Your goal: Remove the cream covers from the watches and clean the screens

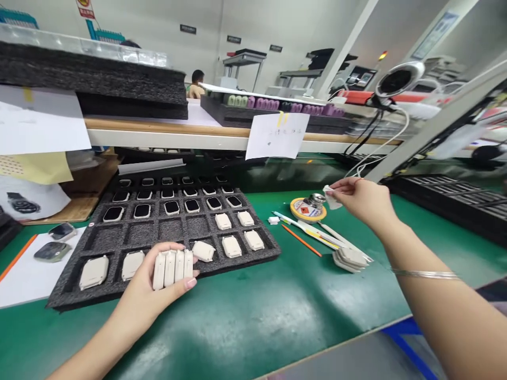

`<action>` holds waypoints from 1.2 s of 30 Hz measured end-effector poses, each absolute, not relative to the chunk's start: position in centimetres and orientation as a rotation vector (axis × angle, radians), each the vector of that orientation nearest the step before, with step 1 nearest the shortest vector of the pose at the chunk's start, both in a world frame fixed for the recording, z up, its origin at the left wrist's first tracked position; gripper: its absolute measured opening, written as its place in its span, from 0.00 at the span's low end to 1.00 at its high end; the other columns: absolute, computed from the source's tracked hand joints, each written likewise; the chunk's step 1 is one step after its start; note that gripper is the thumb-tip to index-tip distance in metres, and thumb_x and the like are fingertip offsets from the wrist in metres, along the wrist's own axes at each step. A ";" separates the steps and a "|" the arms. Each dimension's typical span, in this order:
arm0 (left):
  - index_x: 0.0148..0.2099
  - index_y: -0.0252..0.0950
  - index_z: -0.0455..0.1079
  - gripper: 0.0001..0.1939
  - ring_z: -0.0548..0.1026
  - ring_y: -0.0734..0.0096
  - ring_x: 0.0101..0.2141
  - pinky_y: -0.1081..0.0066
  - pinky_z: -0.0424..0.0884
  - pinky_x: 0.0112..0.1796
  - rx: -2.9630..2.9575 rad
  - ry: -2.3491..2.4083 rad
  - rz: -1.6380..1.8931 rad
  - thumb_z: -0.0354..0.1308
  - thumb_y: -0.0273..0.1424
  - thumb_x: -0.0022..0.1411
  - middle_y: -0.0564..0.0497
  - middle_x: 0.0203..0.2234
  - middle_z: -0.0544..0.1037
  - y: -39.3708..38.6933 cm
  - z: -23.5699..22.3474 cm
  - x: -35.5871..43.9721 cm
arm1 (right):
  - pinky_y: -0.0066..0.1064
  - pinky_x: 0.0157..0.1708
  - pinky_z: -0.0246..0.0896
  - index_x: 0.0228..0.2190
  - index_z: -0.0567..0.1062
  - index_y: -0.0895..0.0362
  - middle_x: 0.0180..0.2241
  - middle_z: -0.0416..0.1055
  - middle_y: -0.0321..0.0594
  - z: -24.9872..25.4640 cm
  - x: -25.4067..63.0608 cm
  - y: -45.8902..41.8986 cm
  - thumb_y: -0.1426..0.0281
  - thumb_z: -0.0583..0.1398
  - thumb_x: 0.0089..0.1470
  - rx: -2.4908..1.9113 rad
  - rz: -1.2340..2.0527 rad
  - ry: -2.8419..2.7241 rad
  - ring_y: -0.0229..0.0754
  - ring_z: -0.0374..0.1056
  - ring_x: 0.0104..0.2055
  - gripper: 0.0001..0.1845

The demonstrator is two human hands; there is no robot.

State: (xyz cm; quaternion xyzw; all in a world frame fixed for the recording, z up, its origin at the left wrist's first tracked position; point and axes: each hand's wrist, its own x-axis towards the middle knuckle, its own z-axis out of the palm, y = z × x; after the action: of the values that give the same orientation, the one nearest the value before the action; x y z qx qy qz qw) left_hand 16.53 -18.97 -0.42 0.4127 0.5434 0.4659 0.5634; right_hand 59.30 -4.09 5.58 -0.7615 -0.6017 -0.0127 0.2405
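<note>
My left hand [158, 285] is closed around a row of several cream watch cases [174, 268], held side by side above the front of a black foam tray [237, 262]. In the tray's pockets lie more cream cases [231, 246] with their backs up, and watches with dark screens [171, 207] farther back. At the right, my right hand [358, 198] pinches a small white wipe [331, 198] beside a round dispenser tin [308, 209] with a yellow rim and a metal top. A stack of cream cases [349, 259] rests on the green table below that hand.
Between tray and tin lie an orange stick [301, 240], white pen-like tools [307, 230] and a small white piece [273, 220]. Two loose watches [52, 252] sit on paper at the left. A shelf [166, 138] crosses overhead, a webcam [400, 79] hangs right, and a person [195, 84] is beyond.
</note>
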 end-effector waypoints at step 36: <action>0.44 0.40 0.63 0.20 0.71 0.66 0.41 0.69 0.66 0.42 1.272 1.139 1.083 0.69 0.32 0.53 0.54 0.38 0.71 -19.1 -2.3 16.0 | 0.34 0.37 0.65 0.35 0.77 0.55 0.33 0.73 0.40 1.3 31.7 -13.2 0.75 0.61 0.62 -0.388 0.476 -2.317 0.41 0.66 0.36 0.05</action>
State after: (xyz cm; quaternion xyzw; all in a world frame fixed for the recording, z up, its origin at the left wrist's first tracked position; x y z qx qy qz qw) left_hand 16.00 -19.07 -2.29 0.5331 0.4772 0.4538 0.5311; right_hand 31.69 -13.24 1.26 -0.1509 -0.9004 0.1851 0.3636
